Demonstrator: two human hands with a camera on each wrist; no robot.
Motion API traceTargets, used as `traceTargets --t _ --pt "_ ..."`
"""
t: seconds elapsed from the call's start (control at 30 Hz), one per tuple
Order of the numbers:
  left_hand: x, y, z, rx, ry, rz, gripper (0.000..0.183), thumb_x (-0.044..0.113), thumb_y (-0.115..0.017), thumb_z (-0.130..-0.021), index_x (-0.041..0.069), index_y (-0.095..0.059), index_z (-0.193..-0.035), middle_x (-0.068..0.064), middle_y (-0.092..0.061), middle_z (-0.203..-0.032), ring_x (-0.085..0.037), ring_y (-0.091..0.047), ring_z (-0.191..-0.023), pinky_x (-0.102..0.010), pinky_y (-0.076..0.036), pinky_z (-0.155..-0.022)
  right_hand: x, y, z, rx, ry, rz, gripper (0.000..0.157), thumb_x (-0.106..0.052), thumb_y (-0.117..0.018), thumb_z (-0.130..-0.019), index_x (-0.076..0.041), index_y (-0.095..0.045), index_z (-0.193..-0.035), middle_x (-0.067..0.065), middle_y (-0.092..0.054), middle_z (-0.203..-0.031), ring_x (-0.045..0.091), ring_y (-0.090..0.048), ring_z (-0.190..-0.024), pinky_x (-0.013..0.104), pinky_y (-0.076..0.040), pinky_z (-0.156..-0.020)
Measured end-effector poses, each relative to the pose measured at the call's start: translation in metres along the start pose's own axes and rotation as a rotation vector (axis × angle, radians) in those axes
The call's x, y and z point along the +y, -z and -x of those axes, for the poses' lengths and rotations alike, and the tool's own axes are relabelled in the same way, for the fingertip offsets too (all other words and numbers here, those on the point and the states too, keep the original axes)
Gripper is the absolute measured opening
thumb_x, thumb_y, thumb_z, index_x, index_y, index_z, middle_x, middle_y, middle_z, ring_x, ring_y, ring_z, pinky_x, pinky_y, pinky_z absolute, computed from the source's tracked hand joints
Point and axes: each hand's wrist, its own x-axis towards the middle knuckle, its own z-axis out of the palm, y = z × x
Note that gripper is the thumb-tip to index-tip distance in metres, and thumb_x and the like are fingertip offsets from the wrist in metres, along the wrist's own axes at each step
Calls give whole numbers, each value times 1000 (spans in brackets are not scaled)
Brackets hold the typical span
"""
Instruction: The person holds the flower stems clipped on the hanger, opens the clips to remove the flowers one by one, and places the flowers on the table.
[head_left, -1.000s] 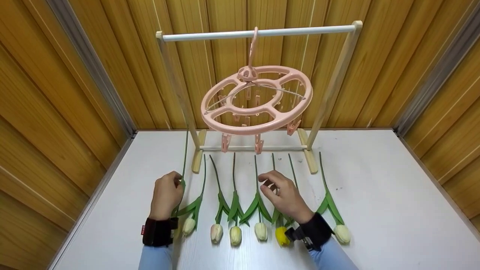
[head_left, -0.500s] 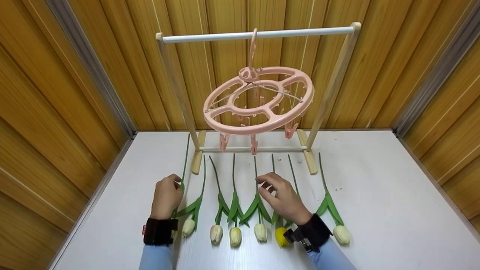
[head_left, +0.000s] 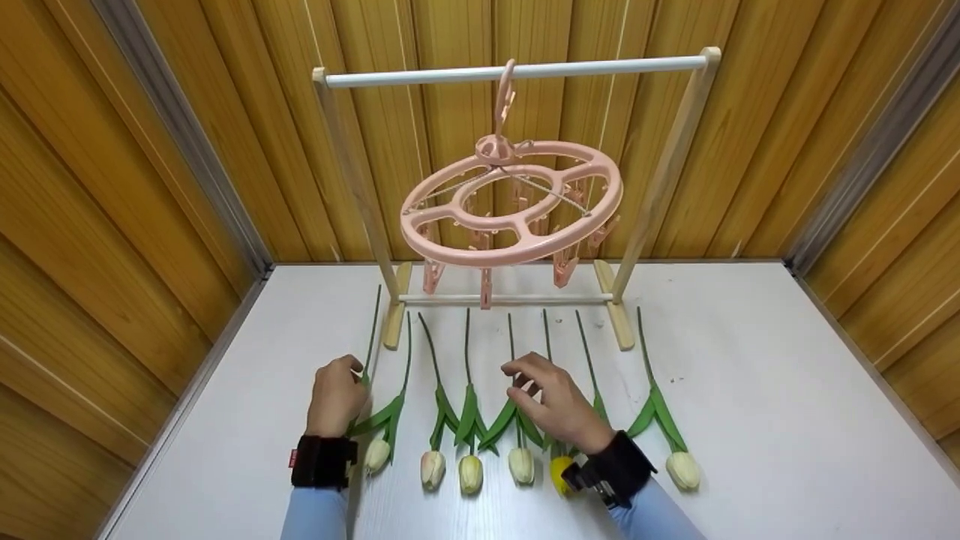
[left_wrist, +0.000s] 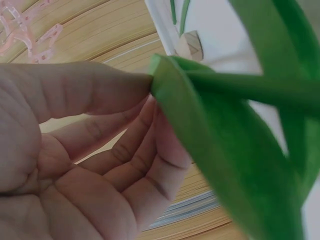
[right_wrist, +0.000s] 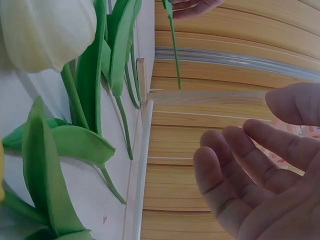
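Observation:
My left hand point(head_left: 335, 396) pinches a tulip between thumb and fingertips, and its green stem point(head_left: 373, 330) points toward the rack. In the left wrist view a leaf point(left_wrist: 225, 145) is held at the fingertips. That tulip's bloom is hidden. My right hand point(head_left: 555, 397) hovers over the tulip row with loosely bent fingers and holds nothing. Under and beside it lie a white tulip point(head_left: 521, 465) and a yellow tulip point(head_left: 560, 474), partly covered by the wrist strap. Another white tulip point(head_left: 377, 454) lies just right of my left hand.
A pink round clip hanger point(head_left: 480, 259) with dangling pegs hangs from the white bar point(head_left: 420, 76) of a wooden rack point(head_left: 667, 172). More tulips lie in a row, the rightmost tulip point(head_left: 683, 471) set apart. Wood-patterned walls point(head_left: 150, 225) surround the white table point(head_left: 787, 420).
My left hand has lowered slightly toward me, drawing the held tulip's stem down with it. The right hand has drifted a little left and nearer. The pink hanger has turned slightly.

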Motion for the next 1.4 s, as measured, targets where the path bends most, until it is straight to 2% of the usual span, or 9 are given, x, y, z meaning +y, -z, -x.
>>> traceTargets --t 0.3,0.53,0.8,1.07,1.27,1.4 --pt "-5 -4 -2 -34 46 -26 36 -13 -51 -80 -13 -67 -112 -20 -71 -88 -32 -67 -81 -45 -56 -67 -1 0 0 9 2 5 23 -6 -62 -102 1 -66 -124 14 -65 -115 25 -67 -94 32 -57 -77" --pt "-6 -6 -3 -63 64 -39 36 -13 -58 -80 -14 -65 -115 -22 -70 -90 -32 -66 -81 -45 -56 -66 -1 1 0 4 -8 10 24 -6 -64 -101 1 -66 -125 15 -65 -115 22 -67 -94 32 -57 -77" --pt "-6 -6 -3 -88 50 -73 34 -11 -59 -81 -15 -65 -115 -26 -70 -99 -33 -64 -85 -48 -56 -73 -2 3 0 -5 -4 2 23 -6 -63 -102 0 -65 -124 13 -65 -115 23 -67 -94 37 -57 -77" --pt "-4 -3 -3 -100 61 -85 35 -9 -57 -83 -13 -65 -117 -24 -70 -97 -33 -65 -87 -49 -56 -75 -3 8 -1 -14 -11 7 24 -7 -63 -102 0 -65 -125 13 -65 -117 24 -68 -96 33 -57 -79" --pt "1 3 2 -83 17 -78 37 -9 -54 -82 -13 -65 -117 -25 -69 -101 -37 -65 -92 -52 -55 -79 -3 12 0 -19 -31 -8 26 -10 -63 -103 0 -65 -127 15 -65 -120 26 -68 -98 33 -56 -81" --pt "7 6 6 -66 -34 -92 36 -6 -57 -84 -12 -66 -118 -27 -68 -107 -40 -65 -97 -54 -54 -83 -2 13 1 -21 -43 -4 27 -12 -62 -104 -1 -65 -128 16 -65 -120 25 -67 -99 39 -56 -83"
